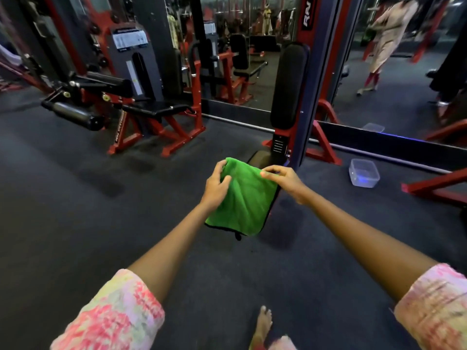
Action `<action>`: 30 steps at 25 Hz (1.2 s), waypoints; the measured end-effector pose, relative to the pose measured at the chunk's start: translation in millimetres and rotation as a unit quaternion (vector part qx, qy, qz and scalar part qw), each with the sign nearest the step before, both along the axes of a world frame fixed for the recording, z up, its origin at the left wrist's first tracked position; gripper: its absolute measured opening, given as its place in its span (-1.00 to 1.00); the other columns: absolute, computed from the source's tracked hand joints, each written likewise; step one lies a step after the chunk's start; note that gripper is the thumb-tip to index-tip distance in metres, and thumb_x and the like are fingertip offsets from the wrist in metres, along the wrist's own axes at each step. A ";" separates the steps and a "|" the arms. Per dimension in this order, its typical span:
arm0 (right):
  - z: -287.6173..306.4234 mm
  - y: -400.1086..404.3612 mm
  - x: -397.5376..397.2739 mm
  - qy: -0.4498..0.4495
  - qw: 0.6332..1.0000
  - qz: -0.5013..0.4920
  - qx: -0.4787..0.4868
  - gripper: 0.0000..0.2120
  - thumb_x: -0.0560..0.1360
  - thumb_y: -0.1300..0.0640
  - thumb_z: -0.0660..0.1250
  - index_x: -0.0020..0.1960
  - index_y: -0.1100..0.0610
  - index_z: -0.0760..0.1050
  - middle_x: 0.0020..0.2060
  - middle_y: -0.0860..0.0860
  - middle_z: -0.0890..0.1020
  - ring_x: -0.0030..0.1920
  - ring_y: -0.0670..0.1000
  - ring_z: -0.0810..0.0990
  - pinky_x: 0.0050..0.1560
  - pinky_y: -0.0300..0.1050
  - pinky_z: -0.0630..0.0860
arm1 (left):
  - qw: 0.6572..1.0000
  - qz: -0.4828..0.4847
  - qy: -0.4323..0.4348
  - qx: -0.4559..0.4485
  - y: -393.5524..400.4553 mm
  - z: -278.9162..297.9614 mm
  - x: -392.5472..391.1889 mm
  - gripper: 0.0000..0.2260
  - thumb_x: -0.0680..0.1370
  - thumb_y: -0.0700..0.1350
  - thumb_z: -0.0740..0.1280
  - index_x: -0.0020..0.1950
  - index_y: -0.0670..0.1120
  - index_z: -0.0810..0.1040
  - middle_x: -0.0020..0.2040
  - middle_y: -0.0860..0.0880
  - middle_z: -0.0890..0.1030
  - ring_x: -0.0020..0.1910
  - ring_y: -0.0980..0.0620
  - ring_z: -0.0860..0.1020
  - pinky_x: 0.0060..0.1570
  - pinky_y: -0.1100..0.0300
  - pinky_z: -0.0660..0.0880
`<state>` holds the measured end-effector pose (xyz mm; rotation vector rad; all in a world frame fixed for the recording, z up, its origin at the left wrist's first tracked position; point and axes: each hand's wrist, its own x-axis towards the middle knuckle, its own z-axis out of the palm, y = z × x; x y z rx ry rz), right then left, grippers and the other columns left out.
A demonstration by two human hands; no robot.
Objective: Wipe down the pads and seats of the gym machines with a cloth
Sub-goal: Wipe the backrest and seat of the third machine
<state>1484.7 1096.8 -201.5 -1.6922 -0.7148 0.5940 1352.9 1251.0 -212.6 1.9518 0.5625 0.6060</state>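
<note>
— Gym floor, cleaning round: what is the person holding out there?

— A green cloth (242,198), held up at arm's length by both hands. The left hand (216,184) has its fingers curled over the cloth's upper left corner; the right hand (284,179) pinches the upper right edge between thumb and fingertips. The cloth hangs down from that top edge, long side running toward the floor, black trim at the bottom.

— And the thing to be wiped?

— Straight ahead, just beyond the cloth: the machine's seat (261,159), its near part hidden behind the green, and above it the tall black back pad (289,87), upright against the red and blue frame (307,79).

— Which hand is better placed?

— The right, I'd say; it sits almost over the seat, while the left is off toward open floor. The cloth needs only to go forward and down.

— Anything else near?

— A clear plastic tub (364,172) on the floor to the right, and a leg machine (131,97) well apart on the left.
</note>
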 end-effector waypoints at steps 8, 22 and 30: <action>5.0 150.8 175.4 -0.138 0.985 0.048 -0.090 -0.74 0.46 -0.16 0.34 -0.13 0.03 0.56 -0.24 -0.06 0.60 -0.18 -0.07 0.56 -0.07 -0.11 0.46 | 0.995 -0.087 0.040 0.025 127.2 2.7 185.3 -0.66 0.53 -0.17 0.13 0.28 0.08 0.38 -0.04 -0.01 0.55 -0.05 0.00 0.51 0.07 0.05 0.42; 21.1 334.9 418.7 -0.340 0.922 -0.143 -0.119 -0.75 0.56 -0.06 0.24 0.05 0.10 0.54 -0.17 0.12 0.65 -0.11 0.12 0.62 -0.11 0.03 0.51 | 0.985 -0.175 0.000 0.003 326.4 15.6 473.6 -0.76 0.56 -0.24 0.23 0.14 -0.07 0.23 0.00 -0.03 0.44 -0.03 0.02 0.44 -0.03 0.16 0.36; 33.2 364.9 537.0 -0.371 0.868 -0.257 -0.206 -0.74 0.54 -0.11 0.24 -0.01 0.07 0.54 -0.19 0.12 0.65 -0.10 0.16 0.61 -0.22 -0.08 0.38 | 0.954 -0.296 -0.006 -0.035 375.0 12.5 627.3 -0.93 0.55 -0.10 0.32 -0.11 0.02 0.47 -0.17 0.05 0.57 -0.18 0.17 0.50 -0.09 0.24 0.43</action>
